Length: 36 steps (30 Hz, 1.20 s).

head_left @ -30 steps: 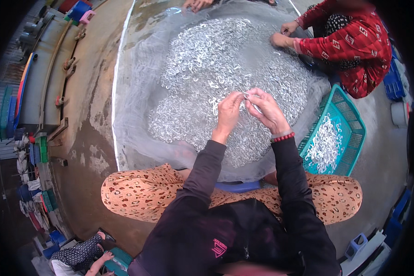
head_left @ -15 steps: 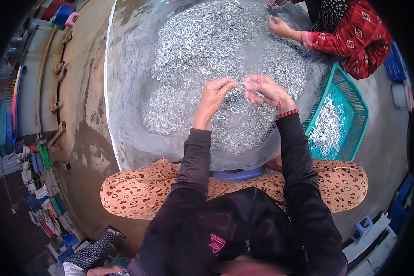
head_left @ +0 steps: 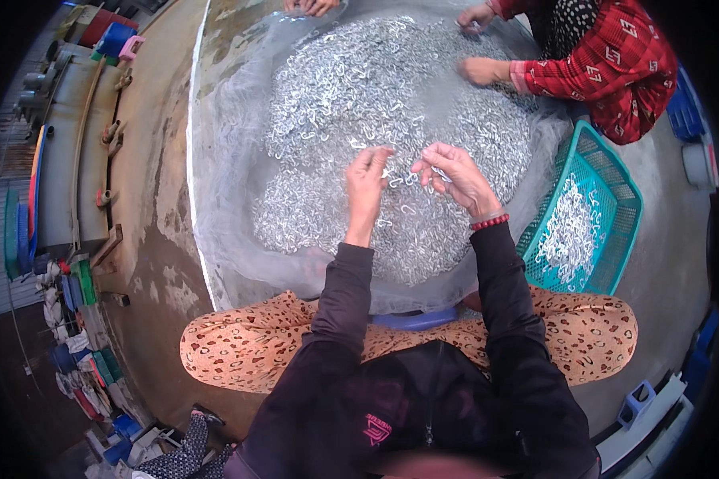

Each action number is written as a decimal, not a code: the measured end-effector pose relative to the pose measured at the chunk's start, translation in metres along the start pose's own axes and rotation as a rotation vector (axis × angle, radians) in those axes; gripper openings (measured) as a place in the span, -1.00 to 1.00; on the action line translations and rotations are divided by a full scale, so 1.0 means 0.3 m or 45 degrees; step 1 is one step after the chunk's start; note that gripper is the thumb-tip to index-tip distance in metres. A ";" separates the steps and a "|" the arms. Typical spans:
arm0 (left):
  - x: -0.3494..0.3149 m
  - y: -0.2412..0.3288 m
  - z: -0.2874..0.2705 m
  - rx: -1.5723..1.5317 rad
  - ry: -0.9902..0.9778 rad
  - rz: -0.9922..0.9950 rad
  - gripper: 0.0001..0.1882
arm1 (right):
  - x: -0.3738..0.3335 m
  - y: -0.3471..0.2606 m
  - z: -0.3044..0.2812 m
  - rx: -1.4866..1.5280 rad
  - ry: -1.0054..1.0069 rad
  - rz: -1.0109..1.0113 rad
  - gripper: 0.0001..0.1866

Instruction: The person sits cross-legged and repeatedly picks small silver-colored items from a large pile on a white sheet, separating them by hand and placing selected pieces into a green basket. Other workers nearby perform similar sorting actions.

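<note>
A broad heap of small silvery, curled, fish-like pieces (head_left: 335, 112) lies on pale netting (head_left: 236, 160) in front of me. Over its near middle, my left hand (head_left: 367, 182) has its fingers bent together and pointing down. Whatever lies between those fingertips is too small to make out. A little to the right, my right hand (head_left: 458, 180), with red beads at the wrist, pinches a small silvery curled piece between thumb and fingers. The hands are apart. To my right stands a teal plastic basket (head_left: 627, 231) with a smaller pile of whitish curled pieces (head_left: 569, 231) inside.
At the far right a person in a red patterned sleeve (head_left: 567, 77) reaches into the heap. Another person's hands (head_left: 311, 6) show at the far edge. Pipes and a long trough (head_left: 76, 160) line the left side. A blue stool (head_left: 637, 403) stands at lower right.
My hands, fingertips touching before, have drawn apart and lowered slightly toward the heap. Another person's hands have come in at the far edge. The red-sleeved person's hands have moved down onto the heap.
</note>
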<state>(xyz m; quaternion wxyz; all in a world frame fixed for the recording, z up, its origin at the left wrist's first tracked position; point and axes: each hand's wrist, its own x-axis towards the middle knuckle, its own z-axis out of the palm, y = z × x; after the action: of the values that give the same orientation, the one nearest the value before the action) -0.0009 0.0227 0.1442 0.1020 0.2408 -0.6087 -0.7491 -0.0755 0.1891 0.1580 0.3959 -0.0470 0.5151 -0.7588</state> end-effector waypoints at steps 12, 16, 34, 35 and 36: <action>-0.036 0.045 0.016 0.328 -0.103 0.480 -0.79 | -0.006 -0.041 0.122 0.015 0.080 -0.127 -0.81; -0.053 0.085 -0.068 -0.308 -0.575 -0.112 -0.85 | 0.001 -0.069 0.128 -0.074 -0.161 -0.002 -0.81; -0.027 0.107 -0.090 -0.597 -0.674 -0.128 -0.80 | 0.045 -0.087 0.195 -0.108 -0.133 0.003 -0.90; -0.025 0.103 -0.072 -0.565 -0.611 -0.125 -0.79 | 0.045 -0.088 0.193 -0.103 -0.131 -0.024 -0.90; -0.026 0.098 -0.059 -0.532 -0.546 -0.128 -0.78 | 0.044 -0.088 0.188 -0.114 -0.046 0.003 -0.90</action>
<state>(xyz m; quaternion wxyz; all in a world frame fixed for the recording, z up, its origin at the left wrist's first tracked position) 0.0101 0.0039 0.1719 -0.0187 0.0809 -0.4365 -0.8959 -0.0720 0.1426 0.2014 0.4037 -0.0779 0.5413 -0.7334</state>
